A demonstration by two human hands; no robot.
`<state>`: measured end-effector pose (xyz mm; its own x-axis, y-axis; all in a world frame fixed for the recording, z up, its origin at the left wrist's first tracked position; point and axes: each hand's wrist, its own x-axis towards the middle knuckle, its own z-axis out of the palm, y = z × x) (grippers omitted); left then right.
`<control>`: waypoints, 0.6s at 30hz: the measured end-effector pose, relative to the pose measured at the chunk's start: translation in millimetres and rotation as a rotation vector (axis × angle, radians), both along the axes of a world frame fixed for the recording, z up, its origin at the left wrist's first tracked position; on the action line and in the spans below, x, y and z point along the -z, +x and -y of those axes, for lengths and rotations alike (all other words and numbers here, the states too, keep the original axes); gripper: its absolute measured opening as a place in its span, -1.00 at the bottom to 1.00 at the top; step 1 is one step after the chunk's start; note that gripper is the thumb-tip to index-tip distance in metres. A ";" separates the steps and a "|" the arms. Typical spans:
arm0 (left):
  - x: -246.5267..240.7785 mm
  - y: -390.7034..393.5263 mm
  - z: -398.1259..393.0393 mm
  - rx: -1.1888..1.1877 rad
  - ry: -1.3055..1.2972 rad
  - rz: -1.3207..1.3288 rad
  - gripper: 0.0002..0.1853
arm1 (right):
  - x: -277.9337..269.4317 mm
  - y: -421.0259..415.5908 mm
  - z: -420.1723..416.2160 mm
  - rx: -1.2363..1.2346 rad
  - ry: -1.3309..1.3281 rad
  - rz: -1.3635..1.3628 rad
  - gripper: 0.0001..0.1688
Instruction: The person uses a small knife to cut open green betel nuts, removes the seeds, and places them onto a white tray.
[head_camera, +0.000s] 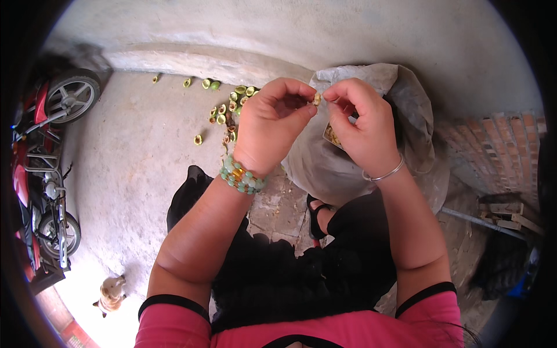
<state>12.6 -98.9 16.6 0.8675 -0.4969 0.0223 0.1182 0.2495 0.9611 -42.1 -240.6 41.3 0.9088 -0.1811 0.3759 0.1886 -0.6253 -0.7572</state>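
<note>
Between the thumb and index finger of my left hand [272,119] is a small pale nut-like piece [317,99]. My right hand [361,115] is just to the right of that piece, with its thumb and index fingertip drawn together. Whether anything thin is pinched there I cannot tell. Below my right hand, partly hidden by it, is a small box [329,140] with pale yellowish pieces inside. The box rests on a large greyish-white sheet or sack [313,161] that drapes over something in front of me.
Several split green husks [221,119] with brown insides lie on the concrete floor [130,165], left of my hands. A red motorcycle [48,174] stands far left. A small tan and white animal [111,293] is at the lower left. Bricks [500,148] are stacked at the right wall.
</note>
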 end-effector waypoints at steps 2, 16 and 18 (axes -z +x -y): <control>1.2 -0.6 0.5 -0.020 0.032 0.056 -0.81 | -2.6 0.2 -1.3 -0.031 -0.027 0.003 -0.92; -0.3 -0.7 1.0 -0.154 0.301 0.619 -0.81 | 1.3 0.2 1.6 -0.047 -0.373 0.120 -0.88; -2.2 -0.8 0.3 -0.152 0.334 0.693 -0.82 | 0.7 0.2 2.2 -0.060 -0.387 0.128 -0.89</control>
<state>11.9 -99.2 18.8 0.7695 -0.4499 0.4532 -0.5479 -0.1007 0.8304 -41.9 -242.8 40.6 0.8550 0.0476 0.5165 0.3106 -0.8445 -0.4363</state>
